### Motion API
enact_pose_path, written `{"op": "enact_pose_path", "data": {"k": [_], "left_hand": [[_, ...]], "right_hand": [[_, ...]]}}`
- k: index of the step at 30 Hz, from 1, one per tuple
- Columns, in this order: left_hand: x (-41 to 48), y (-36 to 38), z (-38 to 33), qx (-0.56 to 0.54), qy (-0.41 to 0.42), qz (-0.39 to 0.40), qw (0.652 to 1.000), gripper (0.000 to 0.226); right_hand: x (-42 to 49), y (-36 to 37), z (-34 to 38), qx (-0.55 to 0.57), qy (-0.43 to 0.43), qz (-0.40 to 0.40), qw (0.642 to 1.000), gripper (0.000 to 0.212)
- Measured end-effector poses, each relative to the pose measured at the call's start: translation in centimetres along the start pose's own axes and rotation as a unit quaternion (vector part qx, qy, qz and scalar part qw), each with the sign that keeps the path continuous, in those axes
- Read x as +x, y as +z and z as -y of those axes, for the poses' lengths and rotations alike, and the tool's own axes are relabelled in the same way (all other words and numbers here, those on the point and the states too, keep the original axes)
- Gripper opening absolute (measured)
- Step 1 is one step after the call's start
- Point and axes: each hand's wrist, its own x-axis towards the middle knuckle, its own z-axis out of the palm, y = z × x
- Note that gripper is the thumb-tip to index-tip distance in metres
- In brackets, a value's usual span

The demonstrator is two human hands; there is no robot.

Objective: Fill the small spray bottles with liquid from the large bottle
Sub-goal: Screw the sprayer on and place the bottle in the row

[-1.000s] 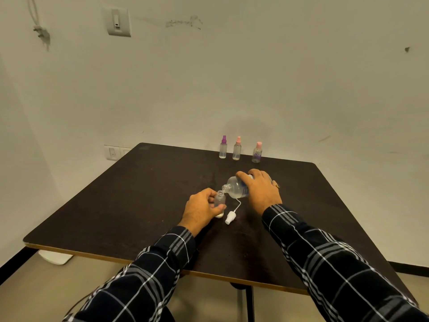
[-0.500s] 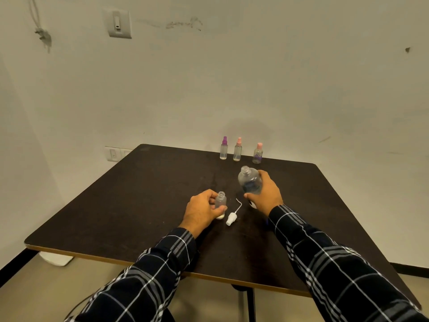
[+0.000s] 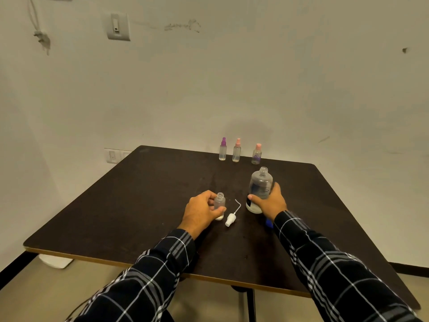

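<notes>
My left hand [image 3: 200, 211] holds a small clear spray bottle [image 3: 219, 204] that stands uncapped on the dark table [image 3: 139, 205]. Its white spray head [image 3: 231, 217] with a thin tube lies on the table just to the right. My right hand [image 3: 270, 202] grips the large clear bottle [image 3: 259, 188], which stands upright and uncapped on the table. A blue cap [image 3: 269, 223] peeks out beside my right wrist.
Three capped small spray bottles stand in a row at the table's far edge: a purple-topped one [image 3: 222, 149], a pink-topped one [image 3: 236, 151] and another pink-topped one [image 3: 256, 154]. A wall rises right behind them. The table's near edge is close to my elbows.
The large bottle was tilted with its mouth over the small bottle; my right hand has swung it upright and set it down to the right. My left hand has stayed on the small bottle.
</notes>
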Motion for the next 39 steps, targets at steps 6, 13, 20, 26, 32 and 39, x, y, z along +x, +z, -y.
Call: {"op": "enact_pose_path", "data": {"k": [6, 13, 20, 26, 32, 39], "left_hand": [[0.0, -0.1, 0.0, 0.004, -0.002, -0.003, 1.0, 0.029], [0.0, 0.0, -0.1, 0.008, 0.004, -0.003, 1.0, 0.03], [0.0, 0.0, 0.1, 0.015, -0.002, -0.005, 1.0, 0.033], [-0.3, -0.8, 0.0, 0.024, -0.008, -0.019, 0.999, 0.032], [-0.2, -2.8, 1.3, 0.026, -0.026, -0.042, 0.998, 0.031], [-0.1, -2.9, 1.7, 0.009, -0.033, -0.053, 0.998, 0.029]], "right_hand": [[-4.8, 0.7, 0.0, -0.256, -0.312, -0.147, 0.903, 0.029], [-6.6, 4.0, -0.3, -0.427, -0.275, 0.071, 0.858, 0.041], [-7.2, 4.7, -0.3, -0.44, -0.214, 0.097, 0.867, 0.055], [-7.2, 4.7, -0.4, -0.361, -0.226, 0.075, 0.902, 0.047], [-6.8, 3.7, 0.5, -0.219, -0.306, 0.066, 0.924, 0.048], [-6.2, 4.0, 0.9, -0.225, -0.391, 0.027, 0.892, 0.047]]}}
